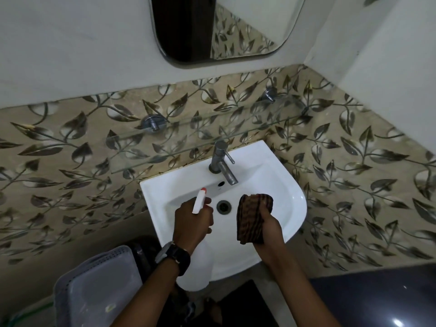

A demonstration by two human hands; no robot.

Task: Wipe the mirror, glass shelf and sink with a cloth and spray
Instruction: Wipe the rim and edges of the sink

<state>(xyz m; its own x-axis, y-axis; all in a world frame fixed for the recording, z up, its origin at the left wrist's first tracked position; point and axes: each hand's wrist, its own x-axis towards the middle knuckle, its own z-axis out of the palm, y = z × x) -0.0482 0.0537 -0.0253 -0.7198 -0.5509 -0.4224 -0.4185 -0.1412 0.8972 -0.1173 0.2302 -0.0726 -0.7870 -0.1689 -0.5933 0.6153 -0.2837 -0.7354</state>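
A white sink hangs on the leaf-patterned wall, with a metal tap at its back and a drain in the bowl. Above it runs a clear glass shelf on two metal brackets, and higher up is a rounded mirror. My left hand, wearing a black watch, grips a white spray bottle with a red nozzle tip pointing into the bowl. My right hand holds a folded brown striped cloth over the right side of the bowl, just above it.
A grey plastic basket with a clear lid stands at lower left beside the sink. A dark glossy surface lies at lower right. Walls close in on the right corner.
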